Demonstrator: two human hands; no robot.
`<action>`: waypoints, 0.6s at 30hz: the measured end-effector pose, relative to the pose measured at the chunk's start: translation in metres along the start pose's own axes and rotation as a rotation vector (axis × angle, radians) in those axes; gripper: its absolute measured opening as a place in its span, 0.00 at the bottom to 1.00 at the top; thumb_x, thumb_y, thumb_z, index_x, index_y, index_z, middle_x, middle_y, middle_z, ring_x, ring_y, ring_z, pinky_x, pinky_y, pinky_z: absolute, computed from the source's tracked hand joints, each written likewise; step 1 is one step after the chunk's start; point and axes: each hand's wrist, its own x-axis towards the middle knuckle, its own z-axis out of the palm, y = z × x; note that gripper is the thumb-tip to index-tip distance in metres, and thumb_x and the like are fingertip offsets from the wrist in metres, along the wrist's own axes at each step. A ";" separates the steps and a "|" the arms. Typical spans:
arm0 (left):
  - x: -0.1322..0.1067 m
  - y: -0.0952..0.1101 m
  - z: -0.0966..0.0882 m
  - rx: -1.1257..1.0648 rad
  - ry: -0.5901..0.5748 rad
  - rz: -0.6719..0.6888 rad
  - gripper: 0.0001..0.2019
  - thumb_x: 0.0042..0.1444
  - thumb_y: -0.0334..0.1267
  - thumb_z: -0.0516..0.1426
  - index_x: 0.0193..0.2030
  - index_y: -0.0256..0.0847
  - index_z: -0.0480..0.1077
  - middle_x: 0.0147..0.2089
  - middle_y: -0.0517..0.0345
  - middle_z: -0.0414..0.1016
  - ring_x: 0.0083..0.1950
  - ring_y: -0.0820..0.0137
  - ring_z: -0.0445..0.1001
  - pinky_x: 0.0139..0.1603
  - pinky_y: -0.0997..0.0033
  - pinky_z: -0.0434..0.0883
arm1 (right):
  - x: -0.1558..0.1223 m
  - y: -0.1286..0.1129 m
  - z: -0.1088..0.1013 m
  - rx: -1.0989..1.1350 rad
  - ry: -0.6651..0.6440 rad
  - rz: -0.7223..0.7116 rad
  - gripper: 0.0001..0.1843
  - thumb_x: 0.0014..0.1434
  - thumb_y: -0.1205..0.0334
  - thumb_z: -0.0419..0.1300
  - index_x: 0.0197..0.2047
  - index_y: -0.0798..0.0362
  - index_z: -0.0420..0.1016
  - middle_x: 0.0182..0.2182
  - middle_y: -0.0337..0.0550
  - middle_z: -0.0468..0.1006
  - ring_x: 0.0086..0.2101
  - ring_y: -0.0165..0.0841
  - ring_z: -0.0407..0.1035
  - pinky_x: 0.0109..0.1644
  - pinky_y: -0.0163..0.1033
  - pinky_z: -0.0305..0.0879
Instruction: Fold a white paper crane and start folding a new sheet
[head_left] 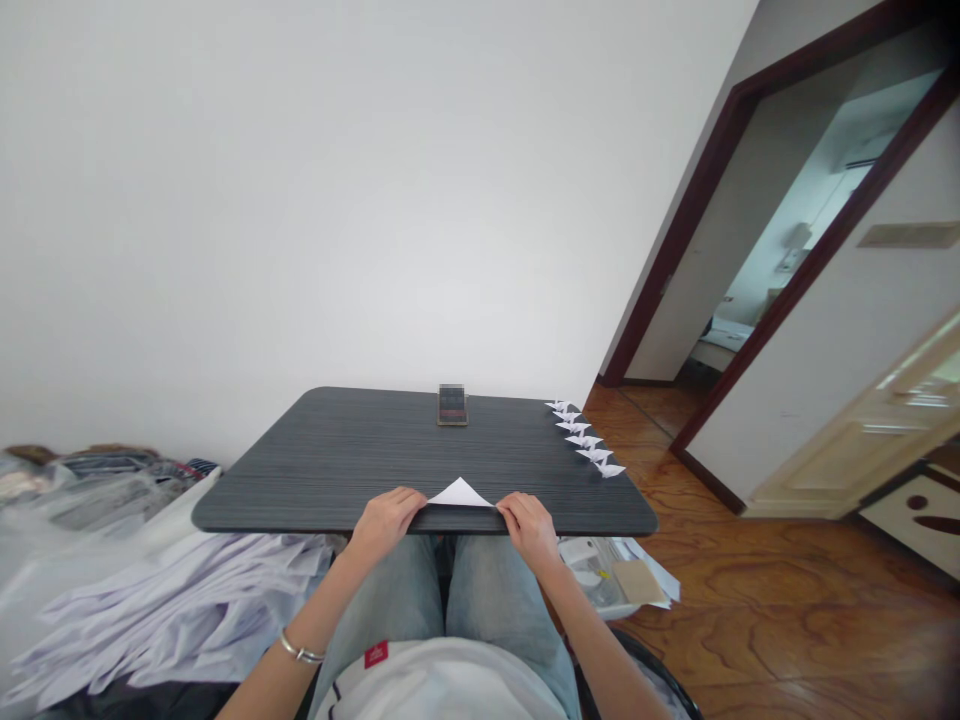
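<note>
A white paper folded into a triangle (459, 493) lies at the near edge of the dark wood-grain table (337, 470). My left hand (385, 517) presses down on its left corner with fingers curled. At the right corner my right hand (529, 525) does the same, fingers closed on the paper. Both hands rest on the table's front edge above my knees.
Several small folded paper figures (585, 440) stand in a row along the table's right edge. A phone (452, 405) stands upright at the far middle. Loose white sheets (172, 610) pile up on the left; a tray with papers (619, 580) sits low on the right. An open doorway (750, 300) is beyond.
</note>
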 end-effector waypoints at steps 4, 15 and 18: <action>-0.002 -0.002 0.002 -0.034 -0.006 -0.026 0.12 0.59 0.32 0.45 0.37 0.39 0.69 0.35 0.56 0.74 0.39 0.71 0.72 0.42 0.71 0.68 | 0.001 -0.001 -0.003 0.013 0.004 0.009 0.13 0.61 0.68 0.45 0.30 0.54 0.69 0.27 0.43 0.72 0.30 0.32 0.63 0.36 0.37 0.56; 0.000 -0.003 -0.003 -0.469 0.184 -0.384 0.13 0.58 0.39 0.47 0.47 0.40 0.65 0.44 0.51 0.74 0.45 0.66 0.72 0.47 0.63 0.68 | 0.008 -0.011 -0.015 0.348 0.100 0.259 0.10 0.59 0.62 0.49 0.29 0.53 0.69 0.26 0.42 0.72 0.30 0.34 0.67 0.36 0.37 0.62; 0.012 0.004 -0.011 -0.714 0.289 -0.484 0.19 0.55 0.41 0.51 0.53 0.40 0.60 0.52 0.47 0.68 0.51 0.65 0.68 0.50 0.61 0.67 | 0.014 -0.021 -0.019 0.559 0.091 0.371 0.09 0.58 0.60 0.51 0.30 0.54 0.69 0.28 0.43 0.73 0.31 0.34 0.68 0.37 0.37 0.63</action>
